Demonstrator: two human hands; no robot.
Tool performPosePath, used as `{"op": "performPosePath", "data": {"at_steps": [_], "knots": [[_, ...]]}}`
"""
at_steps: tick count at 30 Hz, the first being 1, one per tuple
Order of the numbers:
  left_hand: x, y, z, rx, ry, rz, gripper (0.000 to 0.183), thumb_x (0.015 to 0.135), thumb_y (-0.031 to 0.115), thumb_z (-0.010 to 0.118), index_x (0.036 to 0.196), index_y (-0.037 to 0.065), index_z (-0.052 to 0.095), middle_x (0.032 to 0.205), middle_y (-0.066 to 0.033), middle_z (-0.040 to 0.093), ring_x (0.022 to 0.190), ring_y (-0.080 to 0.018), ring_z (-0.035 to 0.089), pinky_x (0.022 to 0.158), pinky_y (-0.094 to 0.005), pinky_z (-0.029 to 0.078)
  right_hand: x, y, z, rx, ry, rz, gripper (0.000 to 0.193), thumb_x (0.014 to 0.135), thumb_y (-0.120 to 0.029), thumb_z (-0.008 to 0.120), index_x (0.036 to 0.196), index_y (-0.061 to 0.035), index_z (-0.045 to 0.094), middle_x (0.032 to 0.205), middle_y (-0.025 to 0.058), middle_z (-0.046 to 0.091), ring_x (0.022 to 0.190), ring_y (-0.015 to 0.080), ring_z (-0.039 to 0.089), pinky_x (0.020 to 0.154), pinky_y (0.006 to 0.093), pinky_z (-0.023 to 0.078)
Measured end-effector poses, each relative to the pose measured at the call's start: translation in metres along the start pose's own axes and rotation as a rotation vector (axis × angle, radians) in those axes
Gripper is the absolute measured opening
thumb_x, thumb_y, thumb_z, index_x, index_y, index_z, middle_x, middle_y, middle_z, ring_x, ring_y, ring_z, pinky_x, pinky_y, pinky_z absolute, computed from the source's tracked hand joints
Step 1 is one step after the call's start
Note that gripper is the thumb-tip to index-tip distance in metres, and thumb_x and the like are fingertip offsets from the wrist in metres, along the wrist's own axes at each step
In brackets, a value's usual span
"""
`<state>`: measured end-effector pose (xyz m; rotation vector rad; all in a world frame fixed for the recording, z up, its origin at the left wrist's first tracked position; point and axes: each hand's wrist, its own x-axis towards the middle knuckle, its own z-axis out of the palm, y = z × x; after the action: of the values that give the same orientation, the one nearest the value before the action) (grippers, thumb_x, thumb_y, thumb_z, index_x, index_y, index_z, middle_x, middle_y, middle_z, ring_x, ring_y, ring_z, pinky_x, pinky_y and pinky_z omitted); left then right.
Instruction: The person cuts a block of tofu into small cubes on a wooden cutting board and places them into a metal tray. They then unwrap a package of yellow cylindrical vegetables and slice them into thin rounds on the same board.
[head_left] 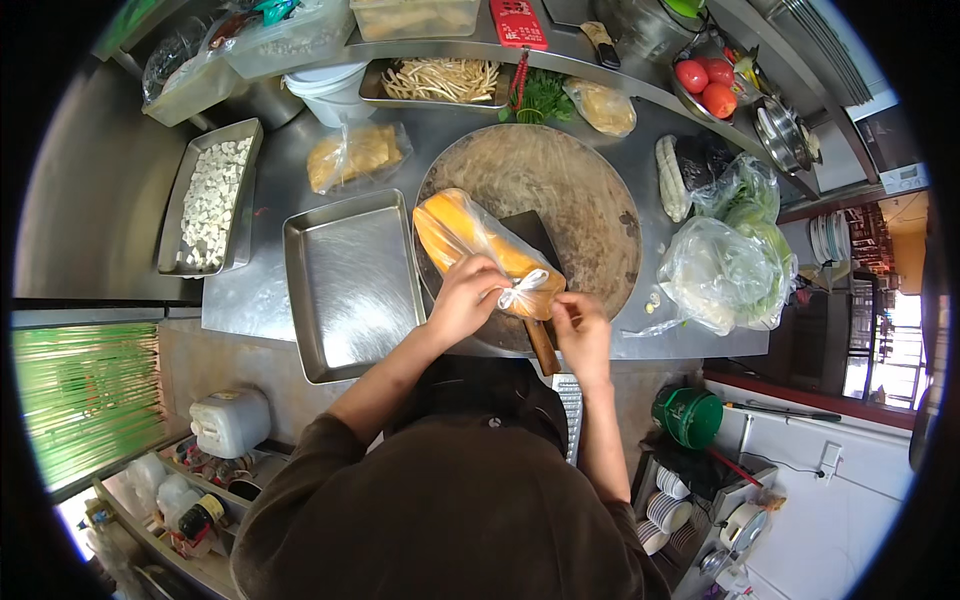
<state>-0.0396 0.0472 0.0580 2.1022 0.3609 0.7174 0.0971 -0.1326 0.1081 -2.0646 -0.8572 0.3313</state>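
A clear plastic bag (482, 245) with long orange-yellow food inside lies slantwise on the round wooden chopping board (590, 190). Its neck is tied in a knot near me. My left hand (468, 300) pinches the knot from the left, thumb and fingertips together. On the other side, my right hand (583, 328) is closed in a pinch at the bag's near right end; its fingertips partly hide what they grip. A cleaver (541, 345) lies under the bag, its dark blade partly covered and its wooden handle sticking out toward me between my hands.
Left of the board sits a bare metal tray (358, 280); farther left, a tray of white cubes (217, 195). A bag of yellow food (350, 157) lies behind. Bagged greens (735, 250) stand right. A shelf (430, 48) overhangs the far edge, with tomatoes (718, 98) at its right.
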Motion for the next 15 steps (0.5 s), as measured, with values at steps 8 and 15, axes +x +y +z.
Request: {"op": "performPosePath", "data": {"at_steps": [8,15], "knots": [[0.016,-0.011,0.008,0.260,-0.164,0.107,0.013,0.076,0.004,0.073,0.087,0.011,0.071,0.094,-0.0042,0.061,0.099,-0.0279,0.058,0.087,-0.0404,0.045,0.001,-0.002,0.050,0.041,-0.027,-0.004,0.012,0.087,-0.004,0.074,0.097,0.0000,0.069,0.093,0.0154,0.067,0.075,0.0283,0.070,0.070,0.0371,0.056],[0.017,-0.026,0.013,-0.125,-0.119,-0.073,0.013,0.082,-0.004,0.072,0.090,0.003,0.065,0.093,-0.0063,0.059,0.093,-0.0244,0.062,0.081,-0.0349,0.052,0.017,-0.006,0.057,-0.025,-0.011,0.031,0.011,0.086,-0.011,0.074,0.096,-0.0071,0.072,0.093,0.0094,0.069,0.077,0.0268,0.071,0.070,0.0371,0.055]]}}
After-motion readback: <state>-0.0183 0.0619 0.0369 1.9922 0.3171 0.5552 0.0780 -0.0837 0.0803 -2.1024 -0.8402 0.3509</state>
